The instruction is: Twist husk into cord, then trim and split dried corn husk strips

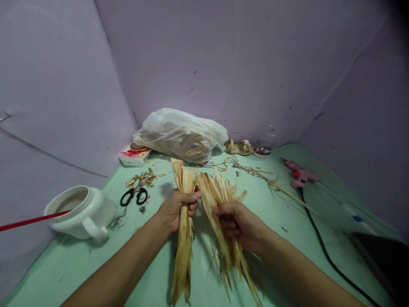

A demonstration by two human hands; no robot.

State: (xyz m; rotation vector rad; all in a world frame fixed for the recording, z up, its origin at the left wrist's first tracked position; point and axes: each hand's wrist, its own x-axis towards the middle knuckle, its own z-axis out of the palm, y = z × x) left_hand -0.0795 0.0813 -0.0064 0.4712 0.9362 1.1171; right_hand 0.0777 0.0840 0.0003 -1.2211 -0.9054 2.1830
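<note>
My left hand (pixel 180 209) is closed around a bundle of dried corn husks (pixel 182 260), held upright with its ends sticking out above and below the fingers. Close beside it, my right hand (pixel 238 221) grips a second, more frayed bundle of husks (pixel 207 196), whose shredded strips hang down toward the table. The two bundles come close together at the left thumb. To the left of my left hand lies a pair of black-handled scissors (pixel 134 197), its blades among dry husk scraps (pixel 142 177).
A white plastic bag (pixel 182 132) of husks lies against the back wall. A white pot (pixel 86 209) with a red stick stands left. At right are a pink glue gun (pixel 300 174) with a black cord (pixel 319 238) and a dark flat object (pixel 381 260). Dry stems (pixel 265 177) lie behind.
</note>
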